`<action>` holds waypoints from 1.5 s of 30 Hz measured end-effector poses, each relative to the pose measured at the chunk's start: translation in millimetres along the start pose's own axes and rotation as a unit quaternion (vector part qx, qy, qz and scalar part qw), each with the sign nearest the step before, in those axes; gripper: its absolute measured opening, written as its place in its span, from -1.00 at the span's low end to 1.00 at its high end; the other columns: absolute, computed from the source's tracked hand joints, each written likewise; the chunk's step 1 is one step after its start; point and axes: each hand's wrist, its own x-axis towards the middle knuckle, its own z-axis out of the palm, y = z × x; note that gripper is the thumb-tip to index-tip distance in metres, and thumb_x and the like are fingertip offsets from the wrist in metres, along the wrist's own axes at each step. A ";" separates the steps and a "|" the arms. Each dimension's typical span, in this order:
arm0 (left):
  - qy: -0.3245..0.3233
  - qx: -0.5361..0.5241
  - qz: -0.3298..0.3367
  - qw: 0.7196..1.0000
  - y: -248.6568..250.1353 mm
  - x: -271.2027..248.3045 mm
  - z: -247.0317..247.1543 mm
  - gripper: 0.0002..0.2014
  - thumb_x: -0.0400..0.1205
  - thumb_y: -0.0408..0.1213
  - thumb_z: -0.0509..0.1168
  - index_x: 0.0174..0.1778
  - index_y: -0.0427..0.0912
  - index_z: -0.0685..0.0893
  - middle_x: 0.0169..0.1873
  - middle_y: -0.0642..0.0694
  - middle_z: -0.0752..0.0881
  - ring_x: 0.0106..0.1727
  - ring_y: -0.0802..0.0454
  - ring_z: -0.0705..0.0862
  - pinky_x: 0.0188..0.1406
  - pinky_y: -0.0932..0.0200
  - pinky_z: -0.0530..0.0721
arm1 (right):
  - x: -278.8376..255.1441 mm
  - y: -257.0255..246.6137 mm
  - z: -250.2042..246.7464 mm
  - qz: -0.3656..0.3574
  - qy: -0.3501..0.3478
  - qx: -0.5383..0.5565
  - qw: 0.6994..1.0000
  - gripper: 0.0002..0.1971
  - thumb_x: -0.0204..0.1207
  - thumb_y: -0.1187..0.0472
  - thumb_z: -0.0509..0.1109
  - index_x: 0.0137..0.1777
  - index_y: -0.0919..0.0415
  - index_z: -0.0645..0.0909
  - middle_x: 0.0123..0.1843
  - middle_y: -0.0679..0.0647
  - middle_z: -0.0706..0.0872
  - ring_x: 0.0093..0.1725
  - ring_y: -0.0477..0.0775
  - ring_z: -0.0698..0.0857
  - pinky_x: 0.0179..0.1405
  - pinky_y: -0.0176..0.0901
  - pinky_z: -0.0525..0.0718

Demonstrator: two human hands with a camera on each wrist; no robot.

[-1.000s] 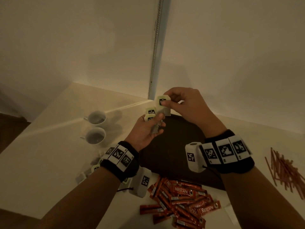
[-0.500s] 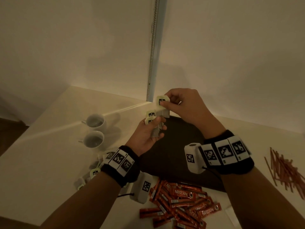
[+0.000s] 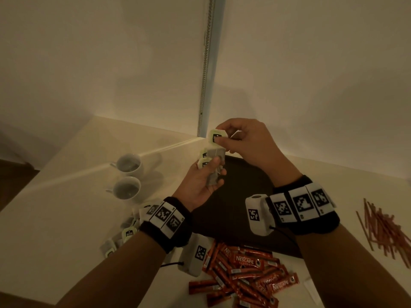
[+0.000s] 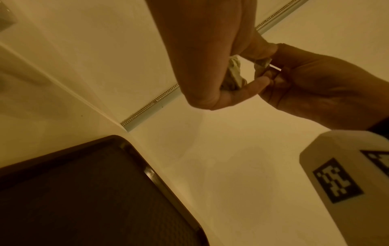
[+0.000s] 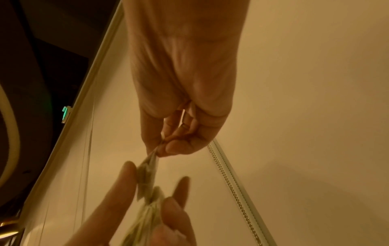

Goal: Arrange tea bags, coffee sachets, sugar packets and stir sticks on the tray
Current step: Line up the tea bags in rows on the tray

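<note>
Both hands are raised over the far left corner of the dark tray (image 3: pixel 240 196). My left hand (image 3: pixel 204 178) holds a small bunch of tea bags (image 3: pixel 212 158) with pale green tags, palm up. My right hand (image 3: pixel 224 141) pinches the tag of one tea bag (image 3: pixel 216 137) just above that bunch. In the left wrist view the left hand (image 4: pixel 231 79) grips crumpled tea bags (image 4: pixel 233 73) with the right hand close beside. The right wrist view has the pinching fingers (image 5: pixel 166 146) above the bunch (image 5: pixel 147 183).
Two white cups (image 3: pixel 127 176) stand left of the tray. More tea bags (image 3: pixel 124 236) lie at the left under my forearm. Red coffee sachets (image 3: pixel 244 272) are heaped near the front. Thin stir sticks (image 3: pixel 387 230) lie at the right. Walls meet close behind.
Both hands hold nearly the same pose; the head camera has tilted slightly. The right hand's pinched tea bag stays just above the left hand's bunch.
</note>
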 end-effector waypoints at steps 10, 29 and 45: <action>0.027 0.000 0.018 0.999 -0.4 2.6 -9.5 -0.80 0.47 -0.17 0.35 -0.03 -0.13 0.61 -0.34 0.03 0.69 -0.34 0.17 0.66 -0.52 0.33 0.61 | 4.0 5.3 1.7 0.034 -0.005 0.009 0.999 -0.91 0.53 0.23 0.43 0.00 0.11 0.72 -0.18 0.05 0.75 -0.40 -0.10 0.71 -0.38 -0.27 0.73; 0.203 -0.054 -0.022 0.977 33.0 31.6 -72.3 -0.55 0.67 0.10 0.12 -0.02 -0.25 0.68 -0.26 -0.16 0.73 -0.26 -0.05 0.74 -0.51 0.30 0.68 | 50.4 91.3 27.4 0.125 -0.105 -0.063 0.985 -0.91 0.52 0.34 0.41 -0.04 0.18 0.70 -0.03 0.07 0.72 -0.29 -0.22 0.64 -0.39 -0.54 0.59; 0.248 -0.049 -0.008 0.967 56.0 56.3 -94.5 -0.36 0.70 0.22 -0.09 -0.07 -0.26 0.69 -0.39 -0.14 0.77 -0.41 -0.04 0.78 -0.55 0.27 0.69 | 92.8 224.9 84.5 0.232 -0.008 -0.145 0.962 -0.87 0.49 0.32 0.45 0.00 0.32 0.74 0.04 0.17 0.77 0.02 0.00 0.68 -0.03 -0.43 0.46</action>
